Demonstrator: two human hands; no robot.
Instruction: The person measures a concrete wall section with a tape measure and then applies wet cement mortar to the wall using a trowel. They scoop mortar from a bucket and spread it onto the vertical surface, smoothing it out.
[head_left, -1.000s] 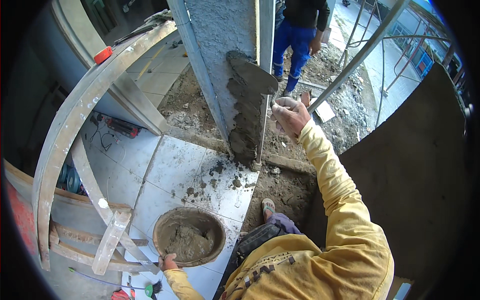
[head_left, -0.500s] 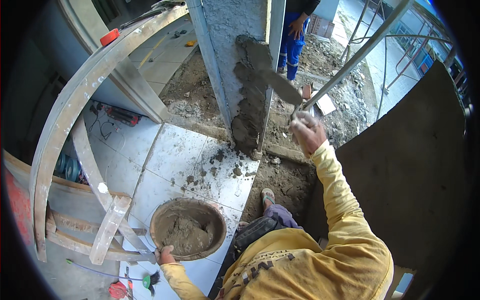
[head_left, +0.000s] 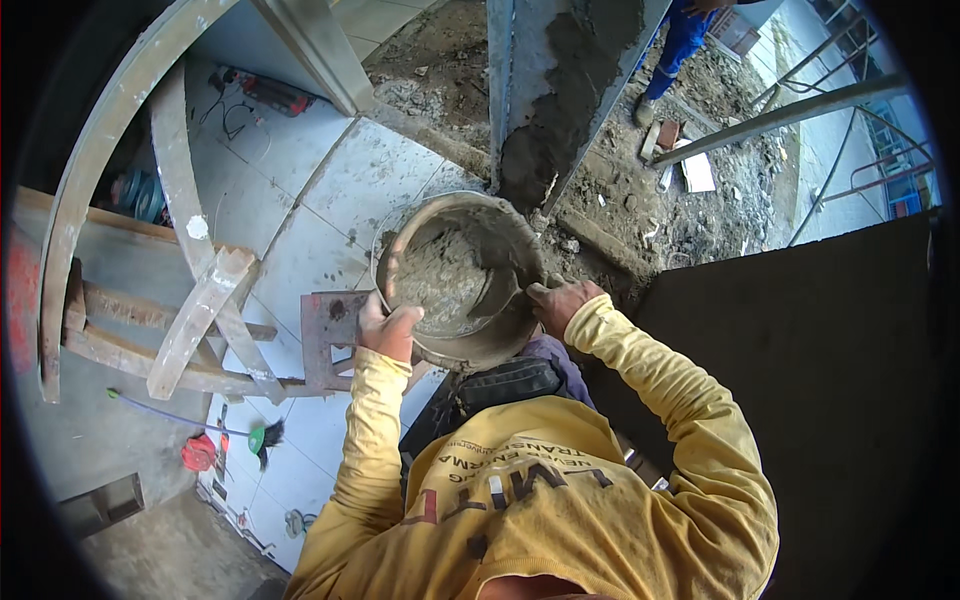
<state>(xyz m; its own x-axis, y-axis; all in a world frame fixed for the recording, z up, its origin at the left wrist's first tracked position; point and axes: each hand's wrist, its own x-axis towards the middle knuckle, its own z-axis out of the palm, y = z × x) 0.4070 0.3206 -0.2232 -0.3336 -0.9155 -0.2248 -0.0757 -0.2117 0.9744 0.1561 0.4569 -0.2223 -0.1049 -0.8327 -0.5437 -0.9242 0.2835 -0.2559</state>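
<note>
My left hand is closed on the near left rim of a round bucket, with the thumb over the edge. Wet grey mortar lies inside the bucket. At the right rim, my right hand is closed round the handle of a trowel; the mortar-coated blade is down inside the bucket, and the hand covers most of the handle. Beyond the bucket stands a pillar with fresh dark mortar spread down its face.
A curved wooden frame stands on the left, with a red power tool on the tiles behind it. A dark panel rises at right. Another person's blue-trousered leg shows beyond the pillar, near a metal pole.
My right hand has come down from beside the pillar, bringing the trowel into the bucket. The bucket, in my left hand, is now closer to the pillar's foot. The view has shifted too.
</note>
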